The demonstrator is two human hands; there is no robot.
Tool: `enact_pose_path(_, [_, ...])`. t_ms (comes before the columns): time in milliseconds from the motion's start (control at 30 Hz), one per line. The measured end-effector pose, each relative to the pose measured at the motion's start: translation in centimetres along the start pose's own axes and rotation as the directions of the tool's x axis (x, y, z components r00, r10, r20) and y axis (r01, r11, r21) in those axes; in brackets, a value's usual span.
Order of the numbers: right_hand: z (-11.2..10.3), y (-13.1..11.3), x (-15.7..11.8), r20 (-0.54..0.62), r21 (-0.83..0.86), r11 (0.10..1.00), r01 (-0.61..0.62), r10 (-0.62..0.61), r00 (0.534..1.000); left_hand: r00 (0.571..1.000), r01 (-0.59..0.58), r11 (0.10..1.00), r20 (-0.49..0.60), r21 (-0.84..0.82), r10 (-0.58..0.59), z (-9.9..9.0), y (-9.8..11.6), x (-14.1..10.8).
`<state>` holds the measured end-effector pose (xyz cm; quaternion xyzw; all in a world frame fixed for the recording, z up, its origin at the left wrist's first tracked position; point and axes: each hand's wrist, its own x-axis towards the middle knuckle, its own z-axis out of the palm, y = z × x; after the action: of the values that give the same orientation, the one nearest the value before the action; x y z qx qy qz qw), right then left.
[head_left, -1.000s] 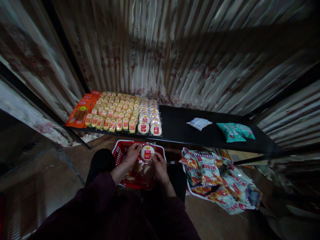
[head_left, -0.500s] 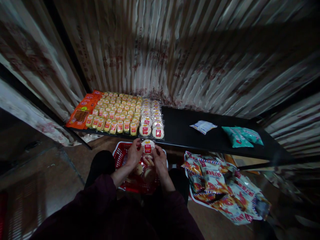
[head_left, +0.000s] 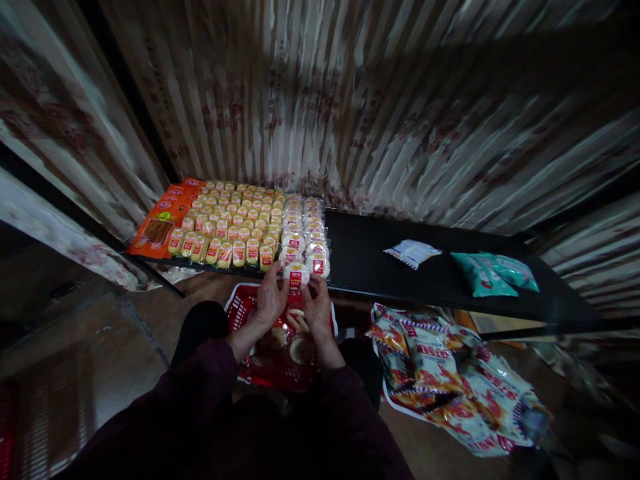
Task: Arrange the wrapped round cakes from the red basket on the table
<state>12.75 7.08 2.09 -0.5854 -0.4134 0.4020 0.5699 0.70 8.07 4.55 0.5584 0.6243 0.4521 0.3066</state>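
Note:
Between my two hands is a round white packaged cake point(head_left: 296, 275) with a red label, at the shelf's front edge. My left hand point(head_left: 273, 295) pinches its left side and my right hand point(head_left: 317, 305) its right side. Just behind it, two columns of similar white cakes point(head_left: 318, 248) run back along the black shelf point(head_left: 370, 257). To their left stand several rows of yellow packaged cakes point(head_left: 233, 230). Below my hands a red basket point(head_left: 245, 303) with a white rim sits between my knees, with several loose round packaged cakes point(head_left: 301, 348) in it.
Orange snack packs point(head_left: 165, 220) lie at the shelf's left end. Farther right on it are a white packet point(head_left: 413, 253) and teal packets point(head_left: 483, 275). A basket heaped with white-and-red snack bags point(head_left: 440, 363) stands on the floor at right. A pleated curtain point(head_left: 300, 93) hangs behind.
Both hands have moved forward and up with the white cake, from over the basket to the front end of the left white column.

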Motion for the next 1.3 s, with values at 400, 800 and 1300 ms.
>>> enact_pose_path(400, [1.1,-0.3,1.2,-0.039,-0.092,0.993,0.080,-0.084,0.996,0.953,-0.304,0.935,0.055,0.181,0.299,0.3,-0.7,-1.1])
enact_pose_path(800, [1.8,0.2,1.6,-0.009,-0.354,0.919,0.173,-0.188,0.982,0.886,-0.462,0.772,0.182,0.438,0.427,1.2,-2.7,-0.5])
enact_pose_path(1300, [1.0,-0.6,1.6,0.115,-0.748,0.592,0.300,-0.329,0.937,0.829,-0.559,0.661,0.310,0.500,0.466,2.2,-4.3,-0.2])
